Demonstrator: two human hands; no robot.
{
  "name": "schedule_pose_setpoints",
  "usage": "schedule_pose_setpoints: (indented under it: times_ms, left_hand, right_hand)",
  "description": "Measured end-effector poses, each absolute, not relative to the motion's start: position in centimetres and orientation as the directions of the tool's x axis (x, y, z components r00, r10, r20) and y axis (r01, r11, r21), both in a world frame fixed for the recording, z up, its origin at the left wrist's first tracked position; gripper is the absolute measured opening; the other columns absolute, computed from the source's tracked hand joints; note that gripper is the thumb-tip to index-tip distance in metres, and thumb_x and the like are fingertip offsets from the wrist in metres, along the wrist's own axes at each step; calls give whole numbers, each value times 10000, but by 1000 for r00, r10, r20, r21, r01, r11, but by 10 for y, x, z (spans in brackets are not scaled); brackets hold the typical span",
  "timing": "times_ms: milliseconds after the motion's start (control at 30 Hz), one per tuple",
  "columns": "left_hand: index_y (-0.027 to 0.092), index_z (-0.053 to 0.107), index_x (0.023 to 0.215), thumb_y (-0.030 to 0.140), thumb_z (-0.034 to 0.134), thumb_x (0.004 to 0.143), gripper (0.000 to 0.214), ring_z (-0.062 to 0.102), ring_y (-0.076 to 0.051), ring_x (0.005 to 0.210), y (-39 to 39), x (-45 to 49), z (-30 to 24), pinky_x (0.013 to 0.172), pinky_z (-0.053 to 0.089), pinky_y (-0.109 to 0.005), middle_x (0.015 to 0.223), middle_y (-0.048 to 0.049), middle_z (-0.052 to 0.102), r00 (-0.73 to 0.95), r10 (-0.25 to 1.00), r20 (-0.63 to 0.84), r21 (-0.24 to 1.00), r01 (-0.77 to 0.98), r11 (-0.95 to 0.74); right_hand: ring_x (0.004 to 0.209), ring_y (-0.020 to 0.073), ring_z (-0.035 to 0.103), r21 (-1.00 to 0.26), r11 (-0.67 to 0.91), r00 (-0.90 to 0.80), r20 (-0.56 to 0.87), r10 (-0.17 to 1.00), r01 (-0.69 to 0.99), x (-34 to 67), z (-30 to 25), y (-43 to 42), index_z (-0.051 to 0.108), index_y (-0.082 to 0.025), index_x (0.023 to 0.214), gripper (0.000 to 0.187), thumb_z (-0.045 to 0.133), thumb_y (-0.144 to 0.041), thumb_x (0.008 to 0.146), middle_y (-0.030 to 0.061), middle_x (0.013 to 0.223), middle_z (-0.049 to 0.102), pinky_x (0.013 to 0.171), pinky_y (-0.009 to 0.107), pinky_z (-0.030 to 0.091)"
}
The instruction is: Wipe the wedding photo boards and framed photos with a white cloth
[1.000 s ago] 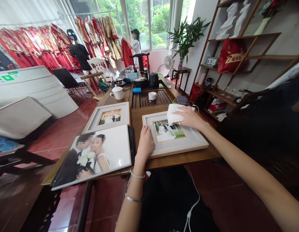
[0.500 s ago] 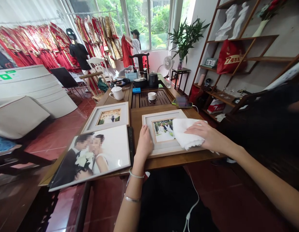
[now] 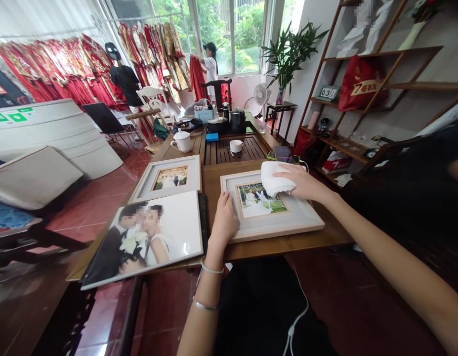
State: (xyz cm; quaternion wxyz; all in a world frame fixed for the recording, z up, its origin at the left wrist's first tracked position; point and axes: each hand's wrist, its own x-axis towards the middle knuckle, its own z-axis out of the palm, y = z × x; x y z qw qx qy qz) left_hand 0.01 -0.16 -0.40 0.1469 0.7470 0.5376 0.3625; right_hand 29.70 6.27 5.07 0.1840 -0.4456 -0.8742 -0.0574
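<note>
A framed wedding photo (image 3: 303, 222) lies face up on the wooden table (image 3: 247, 253) in front of me. My left hand (image 3: 225, 217) grips the left edge of this picture frame, fingers curled round the rim. With my right hand (image 3: 293, 180) I hold a folded white cloth (image 3: 271, 180) against the frame's upper right part, over its far edge and the corner of the photo. Left of it lies a large photo panel (image 3: 177, 222) of a couple, tilted over the table's front edge. Behind the panel rests a second framed photo (image 3: 193, 173).
Beyond the frames are a lidded white mug (image 3: 183, 142), a small white cup (image 3: 235, 146) on a slatted tea tray (image 3: 217, 154), and a phone (image 3: 284, 155) with a cable. A person in dark clothing (image 3: 406, 193) sits at the right. Another person (image 3: 211, 66) stands by the window.
My right hand has moved the cloth up and away from me, from the frame's right side to its far edge. My left hand keeps its hold on the frame.
</note>
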Motion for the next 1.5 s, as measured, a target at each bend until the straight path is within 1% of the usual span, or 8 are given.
schedule_pose_setpoints:
  times_ms: [167,300,500,767,900,1067,1300,1500]
  left_hand:
    - [62,455,1362,-9,364,785,588,237,-292,1464,-2,1,-3,1200,247,-518,1500,-209,405,149,915,374,602,712,-362]
    - [80,443,1379,-14,370,779,611,227,-291,1468,-2,1,-3,1199,244,-528,1503,-200,406,160,915,371,610,701,-370]
    - [91,446,1376,-11,378,783,605,233,-288,1466,-2,0,-3,1200,248,-525,1495,-186,422,150,912,382,615,695,-373]
    - [41,470,1342,-9,368,786,567,258,-303,1457,-2,1,1,1200,259,-507,1495,-226,403,144,924,354,587,735,-340]
    - [70,462,1352,-8,369,782,582,260,-296,1457,-2,0,-2,1195,262,-518,1492,-202,419,159,905,395,575,725,-378]
    - [92,460,1358,-12,382,770,602,272,-286,1454,-1,-2,-3,1201,260,-503,1483,-178,441,161,905,394,580,721,-381]
    - [61,460,1355,6,372,799,565,256,-301,1458,-4,-2,1,1196,258,-519,1505,-209,397,170,921,350,575,737,-355]
    - [57,470,1342,10,367,812,542,251,-299,1458,-4,-2,1,1198,259,-505,1506,-210,396,172,921,348,573,739,-355]
  right_hand:
    - [1283,297,465,-78,532,-477,350,806,843,286,55,84,585,-196,1329,553,541,-162,779,95,1383,567,1016,477,413]
    - [1248,308,492,1,487,-467,287,836,873,276,63,69,562,-265,1358,615,499,-98,770,41,1371,586,968,477,453]
    - [1260,311,495,85,591,-596,159,787,802,279,78,20,595,-303,1317,728,511,-17,653,-3,1378,580,935,475,487]
    - [1299,280,487,-60,690,-677,149,720,721,304,88,-72,554,-356,1348,824,494,1,608,-39,1394,558,992,479,485]
    - [1329,291,454,-121,695,-670,193,717,709,315,86,-96,525,-372,1372,772,504,-37,677,-41,1432,517,1029,507,462]
    - [1332,297,444,-139,628,-575,292,765,766,329,75,-66,584,-285,1331,612,486,-90,759,7,1395,563,1078,486,418]
    - [1273,285,496,-182,534,-419,435,797,826,323,54,25,578,-214,1325,608,486,-135,730,47,1353,596,1070,476,404]
    - [1254,334,475,-157,429,-345,385,856,889,284,57,74,573,-171,1334,583,503,-201,755,87,1369,581,1023,514,404]
